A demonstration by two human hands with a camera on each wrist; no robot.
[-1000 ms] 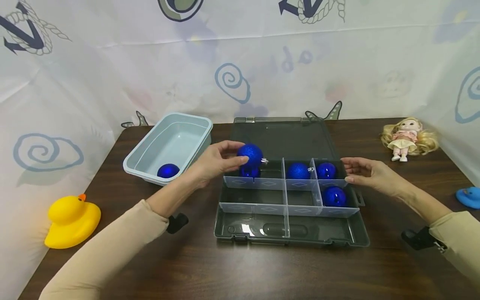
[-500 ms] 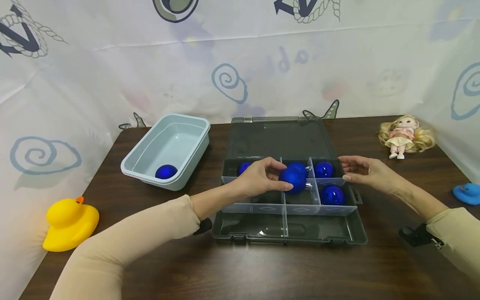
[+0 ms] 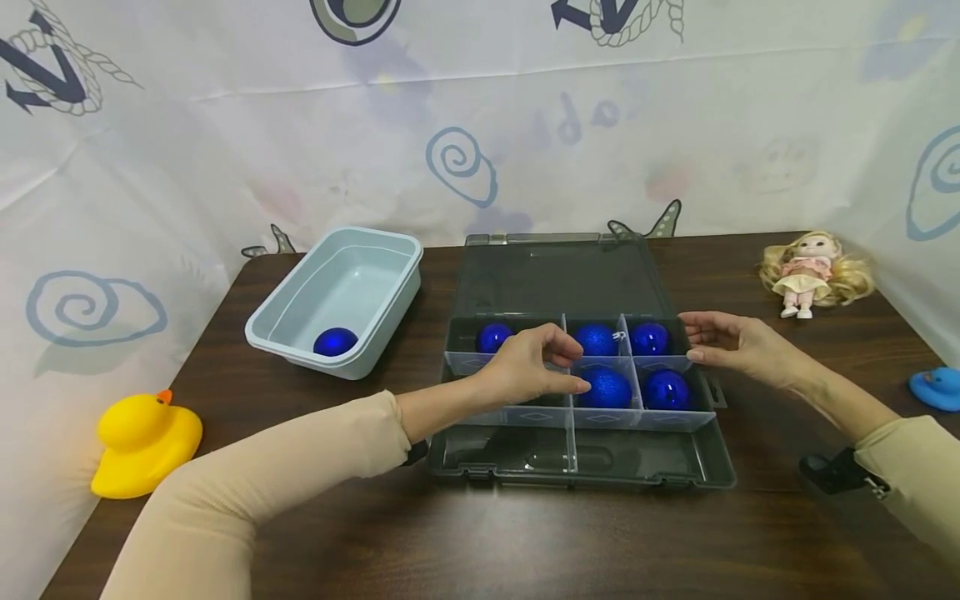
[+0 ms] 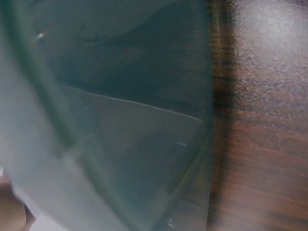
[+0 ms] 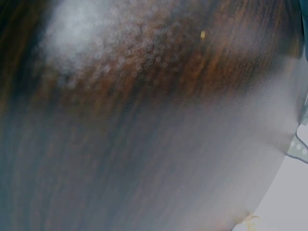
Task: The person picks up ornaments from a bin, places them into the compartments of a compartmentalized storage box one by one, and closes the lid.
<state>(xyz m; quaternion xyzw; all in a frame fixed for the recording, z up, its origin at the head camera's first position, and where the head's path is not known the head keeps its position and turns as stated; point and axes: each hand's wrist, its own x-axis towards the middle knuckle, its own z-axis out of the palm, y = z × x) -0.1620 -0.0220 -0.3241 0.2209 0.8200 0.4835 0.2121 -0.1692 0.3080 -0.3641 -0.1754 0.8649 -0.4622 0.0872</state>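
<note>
My left hand (image 3: 528, 365) is over the middle of the open dark translucent divided box (image 3: 501, 454), thumb and fingers spread apart. Its thumb tip is at the left side of a glittery blue Christmas ball (image 3: 609, 390), which sits in a middle-row compartment; whether they touch I cannot tell. Behind it lies another glittery blue ball (image 3: 596, 339). Shiny blue balls occupy the back left (image 3: 493, 337), back right (image 3: 649, 338) and middle right (image 3: 666, 390) compartments. At the box's right edge, my right hand (image 3: 738, 346) rests with fingers loosely extended. The left wrist view shows the box's wall (image 4: 130, 101) close up.
Left of the box stands a light blue basin (image 3: 288, 350) with one blue ball (image 3: 335, 342) inside. A yellow rubber duck (image 3: 142, 442) is at the left, a doll (image 3: 808, 275) at the back right, a small blue duck (image 3: 937, 389) at the right edge.
My left hand carried the glittery ball rightward from over the back left compartment, lowered it into the middle-row compartment and let go. My right hand stayed at the box's edge.
</note>
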